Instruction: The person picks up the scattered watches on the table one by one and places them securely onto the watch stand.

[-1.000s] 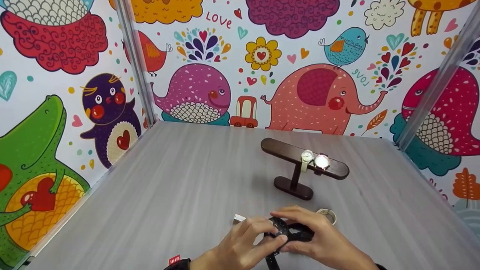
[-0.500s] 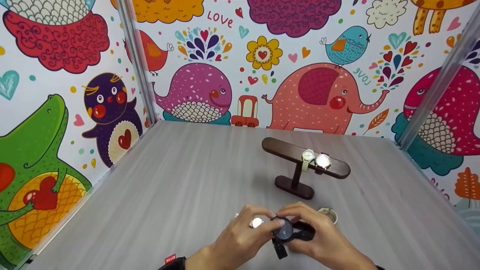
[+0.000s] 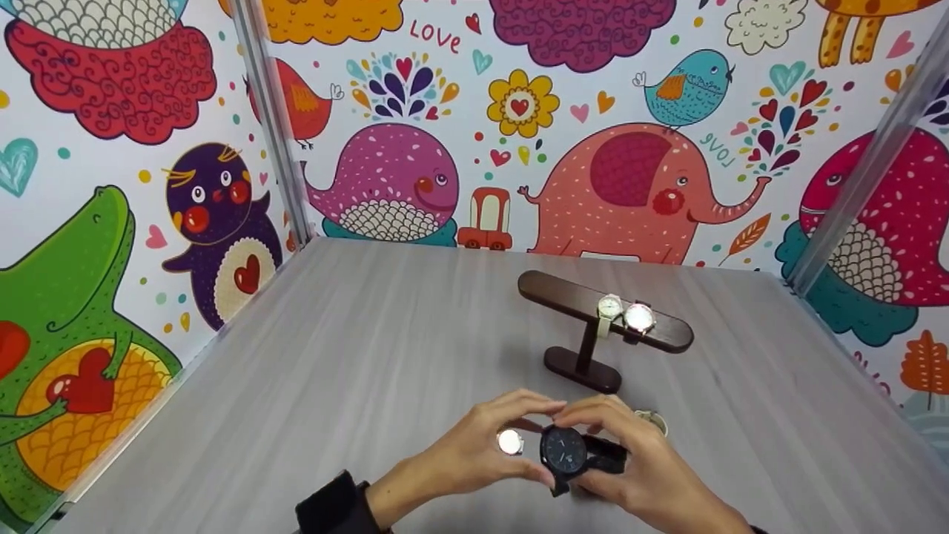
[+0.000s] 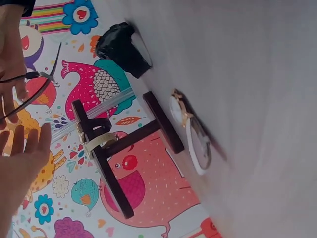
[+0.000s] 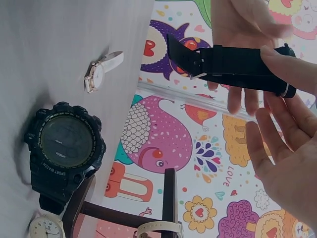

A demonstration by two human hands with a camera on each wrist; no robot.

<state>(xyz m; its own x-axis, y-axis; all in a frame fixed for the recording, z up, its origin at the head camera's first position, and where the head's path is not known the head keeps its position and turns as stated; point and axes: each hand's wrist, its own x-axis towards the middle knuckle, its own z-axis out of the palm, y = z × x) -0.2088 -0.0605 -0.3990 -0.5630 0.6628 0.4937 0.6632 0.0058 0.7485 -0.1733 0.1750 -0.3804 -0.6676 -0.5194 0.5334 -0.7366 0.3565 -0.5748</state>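
A black wristwatch [image 3: 565, 449] with a round dark dial faces up toward the head camera. My right hand [image 3: 649, 463] holds it; in the right wrist view the thumb presses on its buckled black strap [image 5: 235, 62]. My left hand [image 3: 474, 445] is beside the watch with fingers spread in a loose curve, and the right wrist view shows them apart from it. A small watch [image 3: 510, 441] with a bright, glaring face lies on the table, seen between my left thumb and fingers. Partly behind my right hand lies a cream watch [image 3: 652, 421].
A dark wooden T-shaped watch stand [image 3: 545, 288] stands beyond my hands, carrying a cream-strapped watch [image 3: 609, 306] and a dark-strapped watch [image 3: 639, 317]. A chunky black sport watch [image 5: 67, 144] rests on the grey table [image 3: 371, 334]. Patterned panels [image 3: 400, 178] enclose the table's back and sides.
My left fingers have come off the black watch and spread, moving slightly away from it. The dial is now uncovered. The small bright-faced watch has come into fuller view.
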